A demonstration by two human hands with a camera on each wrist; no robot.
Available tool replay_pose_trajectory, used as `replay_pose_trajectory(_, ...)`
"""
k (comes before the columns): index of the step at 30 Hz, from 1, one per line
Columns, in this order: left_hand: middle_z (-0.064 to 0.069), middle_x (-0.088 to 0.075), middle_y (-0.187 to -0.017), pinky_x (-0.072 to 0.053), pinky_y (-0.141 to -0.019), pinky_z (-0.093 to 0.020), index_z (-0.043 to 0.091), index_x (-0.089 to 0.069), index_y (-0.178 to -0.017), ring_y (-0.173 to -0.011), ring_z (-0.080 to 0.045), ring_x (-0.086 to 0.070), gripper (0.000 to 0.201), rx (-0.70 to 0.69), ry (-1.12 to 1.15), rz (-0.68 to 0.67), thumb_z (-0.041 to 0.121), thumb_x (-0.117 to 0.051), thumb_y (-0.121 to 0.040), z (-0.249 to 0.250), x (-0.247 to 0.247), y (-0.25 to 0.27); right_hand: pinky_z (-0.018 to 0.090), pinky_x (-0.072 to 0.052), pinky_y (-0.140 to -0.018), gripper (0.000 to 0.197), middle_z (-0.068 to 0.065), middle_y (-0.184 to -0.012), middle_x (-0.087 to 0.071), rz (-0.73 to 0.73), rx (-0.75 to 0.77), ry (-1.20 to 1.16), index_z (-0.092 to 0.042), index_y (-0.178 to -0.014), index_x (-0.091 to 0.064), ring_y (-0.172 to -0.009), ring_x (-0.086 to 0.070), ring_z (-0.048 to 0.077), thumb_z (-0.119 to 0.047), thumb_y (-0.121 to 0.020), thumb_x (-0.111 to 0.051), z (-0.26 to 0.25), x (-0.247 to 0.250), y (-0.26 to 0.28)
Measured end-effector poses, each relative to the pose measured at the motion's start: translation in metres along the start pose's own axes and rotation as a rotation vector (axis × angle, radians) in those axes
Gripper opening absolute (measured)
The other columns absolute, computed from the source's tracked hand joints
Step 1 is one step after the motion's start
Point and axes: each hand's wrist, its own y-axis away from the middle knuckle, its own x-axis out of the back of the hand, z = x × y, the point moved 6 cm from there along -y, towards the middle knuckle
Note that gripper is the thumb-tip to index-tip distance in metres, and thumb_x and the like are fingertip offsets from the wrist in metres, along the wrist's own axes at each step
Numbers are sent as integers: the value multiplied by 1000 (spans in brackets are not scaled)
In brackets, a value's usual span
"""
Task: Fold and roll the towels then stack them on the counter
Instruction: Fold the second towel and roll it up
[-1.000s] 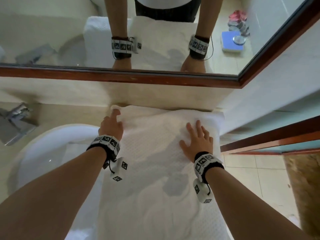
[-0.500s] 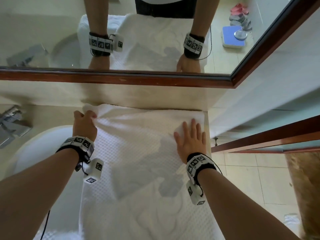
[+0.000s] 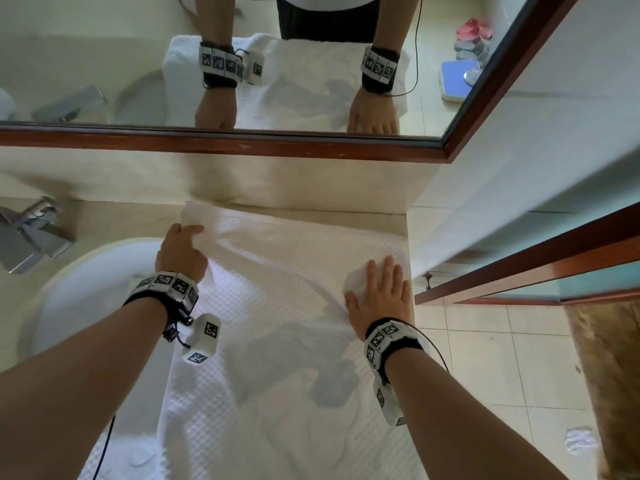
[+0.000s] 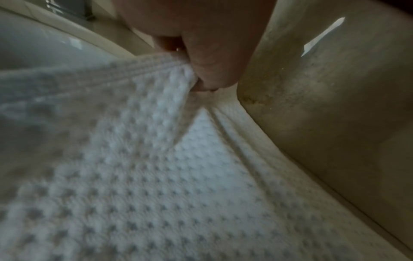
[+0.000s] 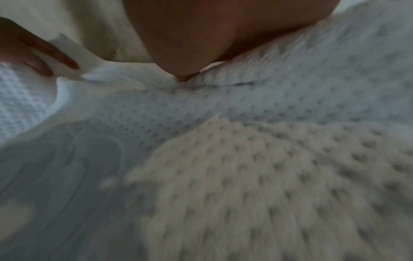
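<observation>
Pinching the far left corner of the white waffle towel (image 3: 277,306) between thumb and curled fingers (image 4: 212,58), my left hand (image 3: 180,252) lifts that corner a little off the surface (image 3: 114,216), close to the back wall. My right hand (image 3: 379,296) lies flat, fingers straight and together, pressing the towel down near the right edge of the surface. The towel is spread lengthwise from the back edge toward me, its left side draped over the rim of the sink (image 3: 86,268).

To fold well, I judge I should keep the right palm anchoring the cloth while the left draws its corner across in line with the opposite edge, then smooth out the wrinkle running between my hands.

The sink basin is partly covered by the towel; I cannot tell whether anything lies inside. A tap (image 3: 31,233) stands at the far left.
</observation>
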Motion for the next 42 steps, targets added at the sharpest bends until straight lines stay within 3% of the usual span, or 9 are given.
replay_pose_trajectory(5, -1, -46, -131, -47, -74, -39, 20, -55, -133, -80, -27, -52, 55, -86, -11, 121, -3, -47, -83, 27, 24, 23, 47, -2, -122, 87, 17, -160, 23, -34, 16, 9, -24, -155, 13, -149, 12, 35, -66, -93, -32, 0, 9, -15)
replay_pose_trajectory(11, -8, -51, -123, -45, -76, -32, 9, -61, -127, -92, -31, -59, 46, -395, 117, 138, 0, -50, -83, 107, 13, 60, 45, -2, -122, 84, 12, -160, 27, -74, 120, -66, -26, -156, 9, -149, 15, 34, -50, -95, -44, -22, 7, -32)
replay_pose_trajectory(18, -7, -52, -128, -45, -87, -31, 15, -53, -137, -100, -25, -58, 45, -490, 237, 35, 9, -49, -92, 189, -20, 101, 42, -5, -123, 88, 7, -162, 21, -33, 123, -102, -22, -156, 7, -150, 11, 29, -55, -94, -46, -19, 7, -31)
replay_pose_trajectory(21, -7, -47, -139, -44, -98, -36, 17, -41, -146, -115, -25, -53, 52, -505, 230, -40, 10, -47, -95, 209, -36, 113, 43, -17, -121, 68, 8, -164, -5, 95, 74, -236, -18, -153, -22, -150, -9, 28, -44, -96, -48, -15, 23, -24)
replay_pose_trajectory(24, -9, -50, -136, -50, -98, -38, 25, -28, -152, -117, -27, -55, 64, -509, 245, -310, 6, -49, -95, 215, -72, 116, 44, -40, -102, 47, 8, -126, -58, 362, -118, -572, -12, -118, -63, -118, -52, 28, -40, -99, -31, 7, 47, -18)
replay_pose_trajectory(28, -10, -62, -123, -55, -81, -27, 20, -34, -128, -94, -18, -66, 39, -527, 339, -646, 7, -51, -96, 201, -101, 123, 38, -54, -86, 52, 0, -89, -71, -52, -158, -1093, -15, -97, -69, -87, -67, 20, -58, -93, -40, 9, 41, -23)
replay_pose_trajectory(32, -5, -61, -114, -50, -83, -27, 17, -43, -109, -102, -18, -58, 30, -451, 277, -370, -5, -49, -89, 166, -92, 92, 31, -51, -81, 22, -6, -90, -65, -129, -79, -778, -18, -94, -62, -87, -63, 18, -40, -88, -65, 3, 37, -35)
replay_pose_trajectory(35, -6, -54, -126, -42, -99, -42, 20, -50, -122, -118, -28, -48, 46, -454, -15, -184, -1, -55, -81, 146, -83, 52, 40, -55, -79, 17, 5, -83, -63, -121, -120, -671, -17, -82, -51, -78, -61, 27, -31, -92, -54, -4, 34, -42)
replay_pose_trajectory(42, 3, -44, -142, -29, -108, -47, 34, -38, -142, -132, -27, -38, 77, -572, -331, -299, 42, -77, -75, 139, -86, -4, 34, -47, -57, 12, 5, -83, -61, 142, -82, -953, -16, -99, -38, -68, -61, 23, -26, -103, -33, -13, 51, -23)
